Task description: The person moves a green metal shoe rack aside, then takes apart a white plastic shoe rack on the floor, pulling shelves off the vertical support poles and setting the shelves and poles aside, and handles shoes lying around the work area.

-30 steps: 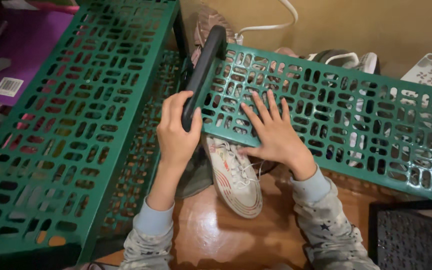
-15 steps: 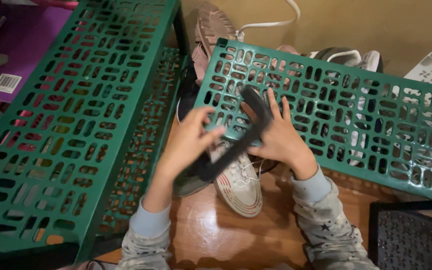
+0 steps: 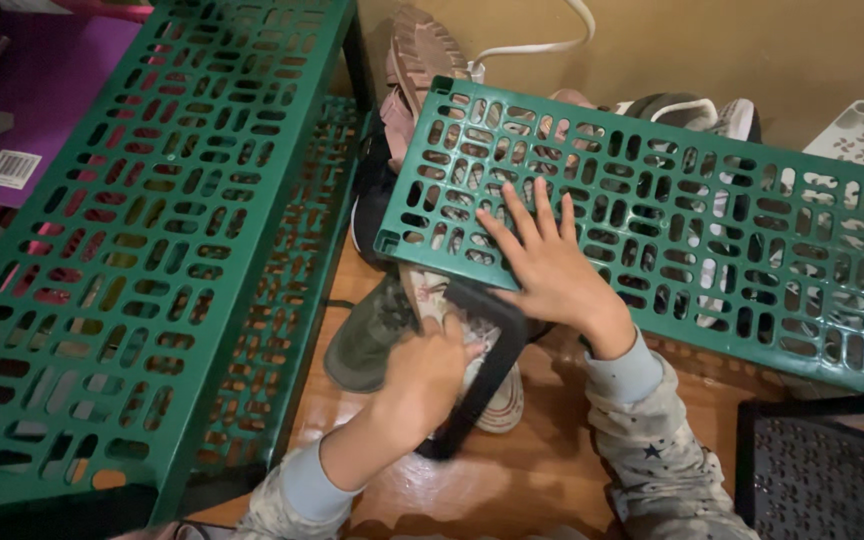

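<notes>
Black and smooth, the bar [image 3: 482, 372] that I grip looks like a flat plastic strut, long and narrow with rounded edges. Its long axis runs on a slant: the near end points down toward my body, just below my left hand [image 3: 422, 385], and the far end rises up and away to the right, bending under the edge of the green shelf panel [image 3: 652, 215]. My left hand is clenched around the lower half of the bar, knuckles up. My right hand [image 3: 552, 270] lies flat with fingers spread on the green shelf panel, pressing on it and grasping nothing; its heel sits just above the bar's upper end.

That panel is hard green plastic, a grid of oblong holes, tilted with its near corner just beyond my left hand. Directly under the bar lies a pale sneaker [image 3: 497, 400] with worn fabric, and a dark olive shoe [image 3: 367, 330] sits just left of my grip. Farther left stands a green rack [image 3: 132, 260] of the same perforated plastic. Below everything is a glossy brown wooden floor [image 3: 542, 480]. Right of my right sleeve lies a black mesh tray [image 3: 822, 470].
</notes>
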